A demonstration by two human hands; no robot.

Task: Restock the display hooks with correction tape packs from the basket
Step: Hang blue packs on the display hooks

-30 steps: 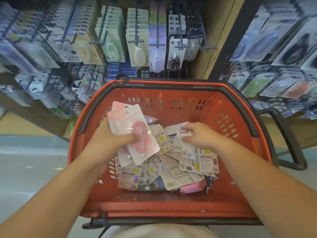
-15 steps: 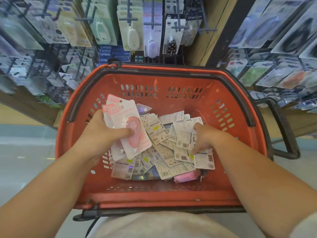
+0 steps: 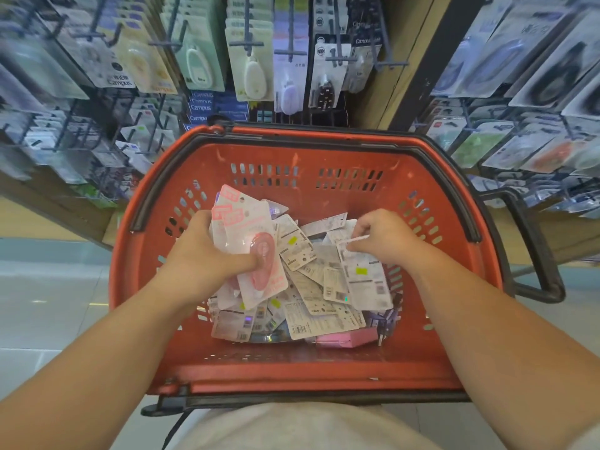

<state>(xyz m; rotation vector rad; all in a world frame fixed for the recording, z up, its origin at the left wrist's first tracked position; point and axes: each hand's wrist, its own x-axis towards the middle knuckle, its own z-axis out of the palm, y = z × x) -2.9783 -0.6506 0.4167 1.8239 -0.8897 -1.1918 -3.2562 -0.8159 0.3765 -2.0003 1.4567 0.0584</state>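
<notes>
Retail shop, stationery aisle. Dark metal display hooks (image 3: pixel 250 43) carry rows of carded blister packs of correction tape (image 3: pixel 249 68), some printed "Campus". Wooden shelving upright (image 3: pixel 399 69) splits two hook panels. Red plastic shopping basket (image 3: pixel 324 368) holds loose packs. Pale tiled floor (image 3: pixel 48 303).

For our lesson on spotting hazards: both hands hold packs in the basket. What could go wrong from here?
The left hand grips several pink packs fanned under one thumb; they could slide apart and fall. The right hand pinches a white pack by its top edge; it might slip, or drag neighbours from the loose pile in the basket.
</notes>
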